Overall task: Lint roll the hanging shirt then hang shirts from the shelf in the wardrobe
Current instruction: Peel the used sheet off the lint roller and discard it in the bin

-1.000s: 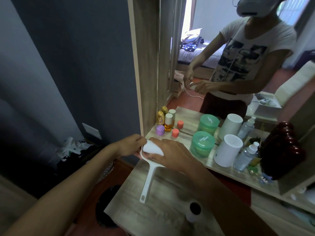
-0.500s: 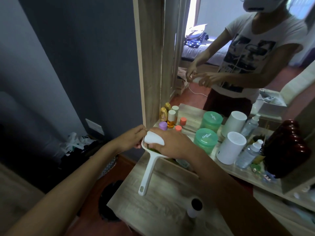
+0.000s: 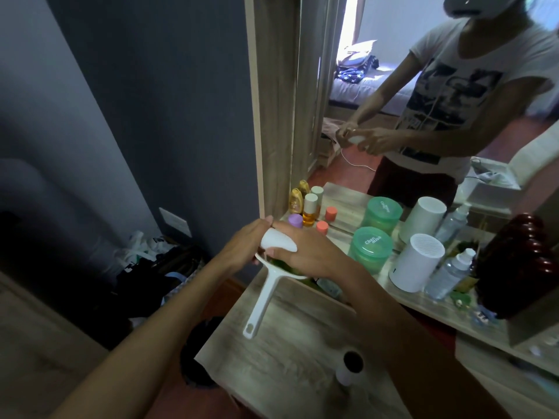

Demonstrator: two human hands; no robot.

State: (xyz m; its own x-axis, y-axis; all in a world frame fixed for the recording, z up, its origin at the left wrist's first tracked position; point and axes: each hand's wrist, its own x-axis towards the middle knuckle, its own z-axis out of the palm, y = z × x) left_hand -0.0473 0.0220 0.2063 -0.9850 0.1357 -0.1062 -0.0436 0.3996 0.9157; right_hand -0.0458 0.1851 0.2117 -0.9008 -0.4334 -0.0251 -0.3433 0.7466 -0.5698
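Observation:
A white lint roller (image 3: pixel 266 294) hangs above the wooden dresser top (image 3: pixel 272 358), its long handle pointing down toward me. My right hand (image 3: pixel 305 252) is wrapped over the roller's head and its white cover (image 3: pixel 276 240). My left hand (image 3: pixel 242 246) grips the left end of the same head, fingertips touching the cover. The roll itself is mostly hidden under both hands. No shirt or wardrobe is in view.
A mirror (image 3: pixel 423 101) stands behind the dresser and reflects me. Several bottles (image 3: pixel 308 207), two green jars (image 3: pixel 370 249), a white cylinder (image 3: pixel 416 263) and a dark red object (image 3: pixel 520 267) crowd the back. A small tube (image 3: pixel 348 367) stands near me. Bags (image 3: pixel 151 267) lie on the floor at left.
Both hands have lifted the lint roller slightly up and toward the mirror, still clasped on its head. My view has shifted a little closer.

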